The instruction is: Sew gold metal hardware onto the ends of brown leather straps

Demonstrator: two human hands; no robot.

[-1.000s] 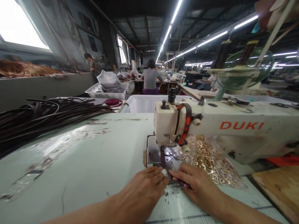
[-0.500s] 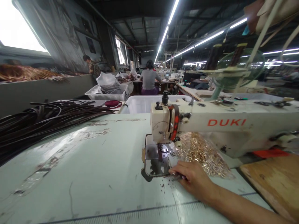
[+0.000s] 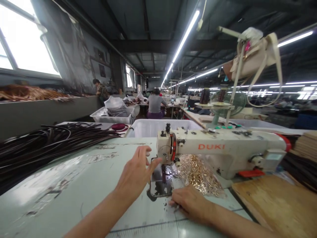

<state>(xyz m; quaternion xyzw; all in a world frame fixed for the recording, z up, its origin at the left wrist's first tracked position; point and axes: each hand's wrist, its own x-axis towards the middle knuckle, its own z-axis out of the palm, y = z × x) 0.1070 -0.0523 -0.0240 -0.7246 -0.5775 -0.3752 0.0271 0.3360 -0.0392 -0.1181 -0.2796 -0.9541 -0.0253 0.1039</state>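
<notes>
A white sewing machine (image 3: pixel 213 145) with red DUKI lettering stands on the pale green table. My left hand (image 3: pixel 136 170) is raised just left of its head, thumb and fingers apart, with nothing in it. Low at the front right of the metal needle plate (image 3: pixel 160 186), my right hand (image 3: pixel 189 201) rests with curled fingers. A small bit of something shiny shows under those fingers, too hidden to name. Behind that hand lies a clear plastic bag of gold-coloured metal hardware (image 3: pixel 198 173), beside the machine's arm.
Dark strips (image 3: pixel 49 142) are heaped on the left of the table (image 3: pixel 99 178). A wooden board (image 3: pixel 274 201) lies at the right. Beyond the machine are a white bin (image 3: pixel 143 125) and thread cones (image 3: pixel 205 96). A co-worker (image 3: pixel 155 104) sits farther back, facing away.
My left hand has come into view and reached up beside the machine head. The view has tilted up and shifted. My right hand stays by the plate, fingers still curled.
</notes>
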